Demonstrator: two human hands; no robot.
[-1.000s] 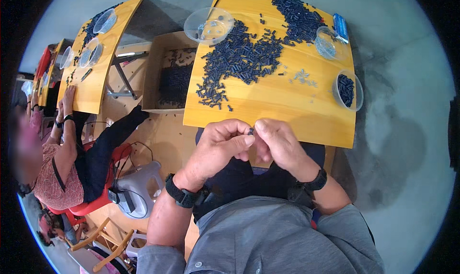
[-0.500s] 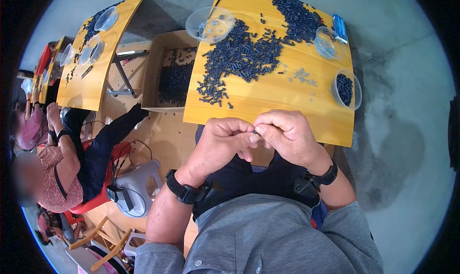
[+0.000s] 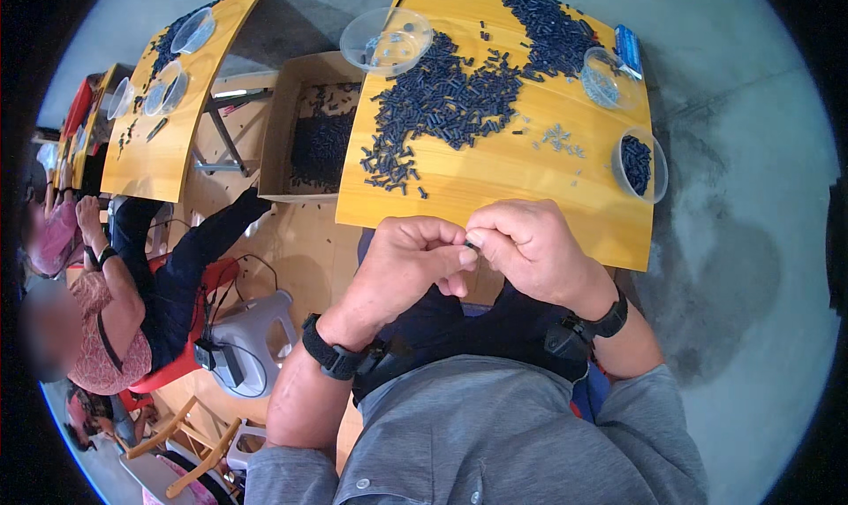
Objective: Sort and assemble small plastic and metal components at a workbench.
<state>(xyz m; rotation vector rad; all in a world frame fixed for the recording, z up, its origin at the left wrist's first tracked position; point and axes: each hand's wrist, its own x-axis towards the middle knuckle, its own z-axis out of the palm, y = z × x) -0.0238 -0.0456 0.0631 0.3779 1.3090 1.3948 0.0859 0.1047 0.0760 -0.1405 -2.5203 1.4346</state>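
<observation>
My left hand [image 3: 408,262] and my right hand [image 3: 532,247] meet just off the table's near edge, fingertips touching. Between their pinched thumbs and forefingers is a small black part [image 3: 471,245], mostly hidden by the fingers. On the yellow table [image 3: 530,196] beyond lies a broad pile of small black cylindrical parts [image 3: 455,98]. Right of that pile, small pale metal-looking pieces [image 3: 558,139] are scattered. A clear round tub [image 3: 658,165] at the right edge holds more black parts.
A clear bowl [image 3: 358,41] stands at the table's far left, another tub [image 3: 618,66] of small pieces at the far right beside a blue box [image 3: 627,50]. A cardboard box [image 3: 274,156] sits left of the table. Further left, a person [image 3: 110,328] sits near another table [image 3: 177,143].
Both hands keep their pinch, with only a slight shift of the fingers and of the whole view. The person at left has moved a forearm slightly.
</observation>
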